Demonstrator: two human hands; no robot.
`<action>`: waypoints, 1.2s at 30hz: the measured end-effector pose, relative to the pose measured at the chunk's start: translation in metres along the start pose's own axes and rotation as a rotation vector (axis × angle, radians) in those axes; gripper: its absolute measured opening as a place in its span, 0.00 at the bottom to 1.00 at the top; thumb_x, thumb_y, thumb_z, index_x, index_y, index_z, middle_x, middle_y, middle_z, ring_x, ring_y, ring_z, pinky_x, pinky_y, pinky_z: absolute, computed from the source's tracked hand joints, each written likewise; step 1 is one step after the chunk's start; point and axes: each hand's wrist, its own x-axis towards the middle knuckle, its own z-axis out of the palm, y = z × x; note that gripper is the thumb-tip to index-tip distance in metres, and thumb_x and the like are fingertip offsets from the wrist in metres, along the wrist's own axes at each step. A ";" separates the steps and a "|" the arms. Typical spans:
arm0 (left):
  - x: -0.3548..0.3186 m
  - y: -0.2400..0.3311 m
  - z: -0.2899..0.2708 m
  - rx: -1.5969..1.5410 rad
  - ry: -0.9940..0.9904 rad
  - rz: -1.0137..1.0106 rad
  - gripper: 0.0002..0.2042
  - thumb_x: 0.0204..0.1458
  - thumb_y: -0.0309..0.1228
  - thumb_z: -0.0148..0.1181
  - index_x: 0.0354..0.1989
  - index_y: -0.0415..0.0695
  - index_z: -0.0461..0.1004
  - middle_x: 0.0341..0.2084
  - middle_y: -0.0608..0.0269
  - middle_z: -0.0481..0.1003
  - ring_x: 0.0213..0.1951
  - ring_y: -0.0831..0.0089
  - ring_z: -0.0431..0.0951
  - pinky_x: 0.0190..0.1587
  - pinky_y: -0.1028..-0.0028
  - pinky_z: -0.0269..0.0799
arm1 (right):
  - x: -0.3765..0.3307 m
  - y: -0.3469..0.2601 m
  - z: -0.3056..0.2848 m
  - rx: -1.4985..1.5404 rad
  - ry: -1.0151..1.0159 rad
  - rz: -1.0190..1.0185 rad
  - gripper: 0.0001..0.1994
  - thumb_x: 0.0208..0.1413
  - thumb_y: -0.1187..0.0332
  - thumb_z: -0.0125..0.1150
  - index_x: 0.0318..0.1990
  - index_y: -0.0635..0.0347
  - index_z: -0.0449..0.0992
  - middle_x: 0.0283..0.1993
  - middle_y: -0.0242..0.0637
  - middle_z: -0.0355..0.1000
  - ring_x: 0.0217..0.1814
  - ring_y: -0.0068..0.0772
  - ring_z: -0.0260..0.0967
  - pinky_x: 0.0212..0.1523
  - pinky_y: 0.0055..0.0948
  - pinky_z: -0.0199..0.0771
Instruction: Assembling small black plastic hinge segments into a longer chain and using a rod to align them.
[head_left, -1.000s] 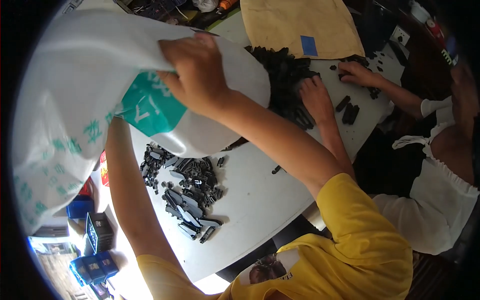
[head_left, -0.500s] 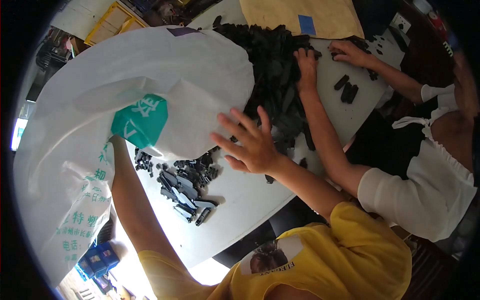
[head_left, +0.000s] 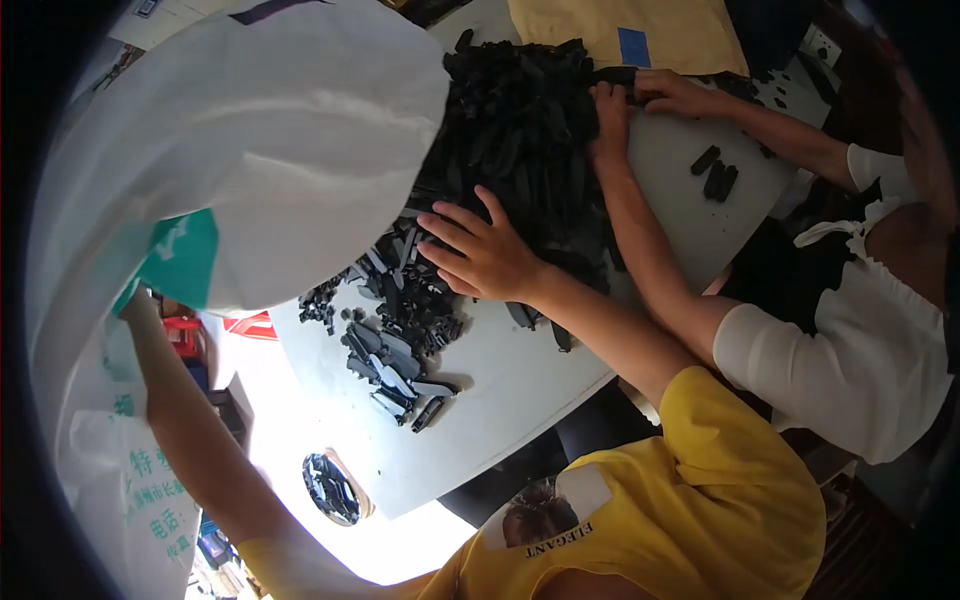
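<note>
A large white woven-plastic bag (head_left: 330,150) with green print is raised over the left side of the table. My left hand (head_left: 138,305) is at its lower left, where the bag's folds gather into the grip; the fingers are hidden in the material. Small black plastic parts (head_left: 510,130) form a heap beside the bag's mouth, and longer dark pieces (head_left: 385,365) lie loose nearer to me. My right hand (head_left: 485,250) is open, palm down with fingers spread, over the near edge of the heap. No part is visible in its grasp.
On the right, a co-worker in white has both hands (head_left: 640,105) at the heap's far edge. Several black pieces (head_left: 715,175) lie apart on the white table (head_left: 520,380). A tan sack (head_left: 690,35) stands behind. A round container of dark parts (head_left: 332,487) is below the table's left edge.
The bag and my left hand have moved left, uncovering more black parts. My right hand has shifted slightly, still spread. The co-worker's far hand has moved slightly left.
</note>
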 end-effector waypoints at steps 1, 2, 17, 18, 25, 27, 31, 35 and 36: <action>-0.091 0.005 -0.036 0.046 0.049 -0.077 0.18 0.58 0.38 0.49 0.51 0.37 0.69 0.48 0.50 0.71 0.49 0.62 0.72 0.56 0.66 0.66 | 0.019 -0.025 0.029 0.088 0.011 -0.040 0.18 0.47 0.62 0.63 0.48 0.50 0.74 0.63 0.38 0.62 0.66 0.42 0.56 0.64 0.64 0.42; -0.061 0.003 -0.027 0.044 0.017 -0.032 0.18 0.58 0.38 0.49 0.51 0.37 0.69 0.48 0.49 0.71 0.49 0.62 0.72 0.56 0.66 0.66 | 0.015 -0.015 0.008 0.033 0.026 -0.028 0.16 0.47 0.62 0.63 0.44 0.51 0.76 0.61 0.38 0.64 0.65 0.42 0.58 0.64 0.64 0.43; -0.368 0.116 0.195 0.625 0.448 -0.398 0.18 0.57 0.37 0.50 0.48 0.36 0.72 0.46 0.47 0.73 0.47 0.61 0.73 0.57 0.65 0.66 | 0.087 -0.112 -0.069 0.081 0.024 -0.168 0.15 0.50 0.68 0.56 0.47 0.56 0.75 0.56 0.43 0.66 0.58 0.45 0.64 0.62 0.55 0.50; -0.382 0.212 0.146 0.778 0.563 -0.534 0.18 0.57 0.37 0.50 0.48 0.36 0.72 0.46 0.47 0.73 0.47 0.61 0.73 0.57 0.65 0.66 | 0.098 -0.134 -0.089 0.188 0.067 -0.212 0.16 0.51 0.69 0.56 0.49 0.57 0.75 0.57 0.44 0.66 0.58 0.47 0.64 0.61 0.54 0.52; -0.402 0.359 0.269 1.110 0.865 -0.844 0.18 0.56 0.37 0.50 0.46 0.35 0.73 0.45 0.45 0.74 0.47 0.61 0.74 0.57 0.65 0.66 | 0.100 -0.194 -0.146 0.275 0.121 -0.390 0.18 0.50 0.71 0.56 0.51 0.59 0.74 0.58 0.44 0.65 0.58 0.47 0.62 0.60 0.53 0.56; -0.421 0.355 0.261 1.141 0.876 -0.900 0.18 0.56 0.37 0.50 0.46 0.35 0.74 0.44 0.45 0.74 0.47 0.61 0.74 0.57 0.64 0.66 | 0.094 -0.201 -0.137 0.248 0.085 -0.415 0.18 0.49 0.71 0.58 0.50 0.58 0.75 0.58 0.43 0.64 0.58 0.45 0.63 0.61 0.53 0.55; -0.526 0.331 0.236 1.196 0.842 -1.054 0.18 0.56 0.37 0.51 0.45 0.35 0.74 0.44 0.44 0.74 0.46 0.61 0.75 0.57 0.64 0.66 | 0.074 -0.220 -0.115 0.327 -0.077 -0.351 0.12 0.51 0.76 0.55 0.45 0.61 0.75 0.52 0.42 0.68 0.53 0.44 0.66 0.58 0.45 0.60; -0.647 0.326 0.234 1.270 0.789 -1.173 0.17 0.56 0.37 0.51 0.44 0.34 0.75 0.43 0.44 0.75 0.46 0.60 0.75 0.57 0.64 0.66 | 0.052 -0.222 -0.101 0.340 -0.221 -0.341 0.08 0.52 0.78 0.54 0.40 0.63 0.75 0.45 0.42 0.71 0.49 0.44 0.67 0.54 0.43 0.63; -0.667 0.322 0.232 1.269 0.792 -1.189 0.17 0.56 0.37 0.51 0.44 0.34 0.75 0.43 0.44 0.75 0.46 0.60 0.75 0.57 0.64 0.66 | 0.050 -0.230 -0.101 0.367 -0.255 -0.329 0.07 0.52 0.77 0.54 0.39 0.63 0.75 0.42 0.42 0.72 0.47 0.45 0.67 0.52 0.41 0.65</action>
